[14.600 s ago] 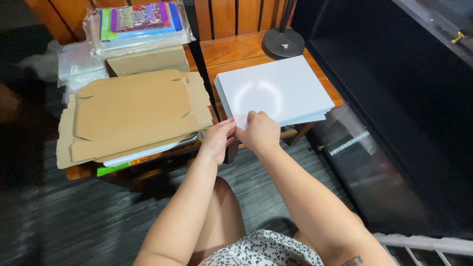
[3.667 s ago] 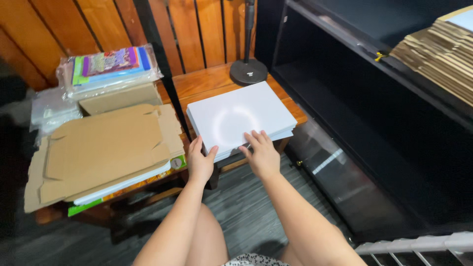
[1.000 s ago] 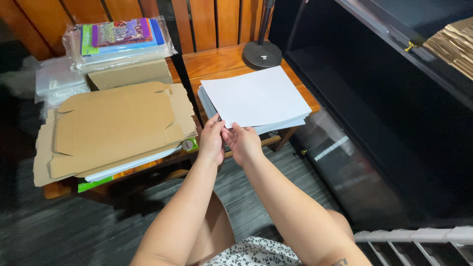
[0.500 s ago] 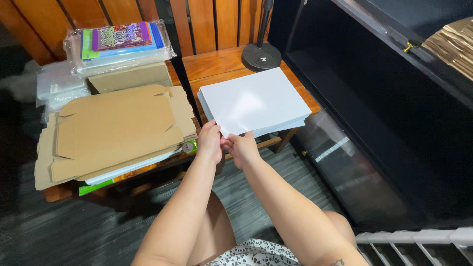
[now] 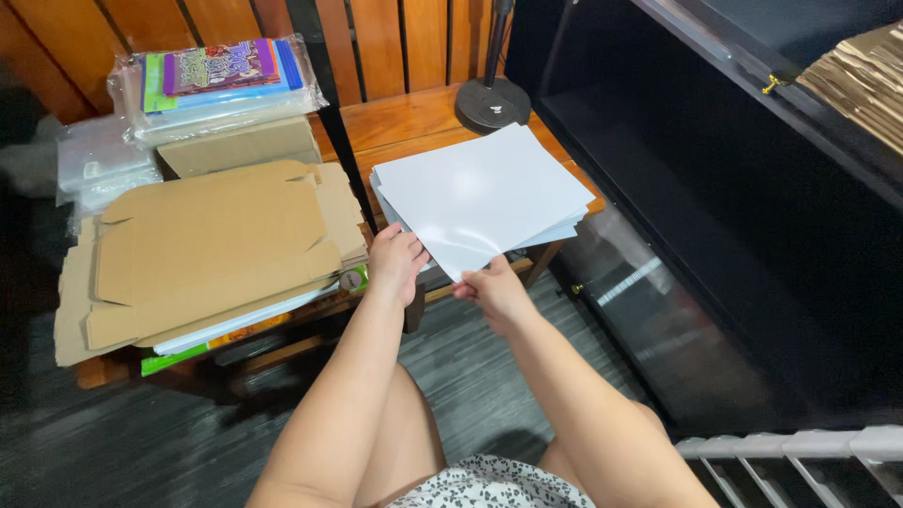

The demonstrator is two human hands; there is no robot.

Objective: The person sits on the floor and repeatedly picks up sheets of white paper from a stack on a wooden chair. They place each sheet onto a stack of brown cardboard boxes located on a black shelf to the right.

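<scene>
1. Upper left of the frame: a clear plastic-wrapped pack (image 5: 212,80) is lying against the wooden slat wall, showing purple, green and blue covers; I am leaving its print unread. Further clear bags (image 5: 94,169) are lying just left of it.
2. Left centre: flattened brown cardboard blanks (image 5: 212,249) are resting in a pile, overhanging white and green sheets beneath.
3. Centre: the left hand (image 5: 395,263) is closing on the near corner of the stack of white sheets (image 5: 480,193), fingers curled over the edge.
4. Just right of it: the right hand (image 5: 494,287) is pinching the top sheet's near edge. Compared with half a second ago, the hands are now spreading apart and the top sheet is lifting off the pile, so one sheet is being separated.
5. The stack is sitting on the small wooden table (image 5: 414,122), centre of frame, near a black round lamp base (image 5: 492,102).
6. Right: a black shelving unit (image 5: 752,216) is standing, with brown corrugated pieces (image 5: 865,80) at upper right.
</scene>
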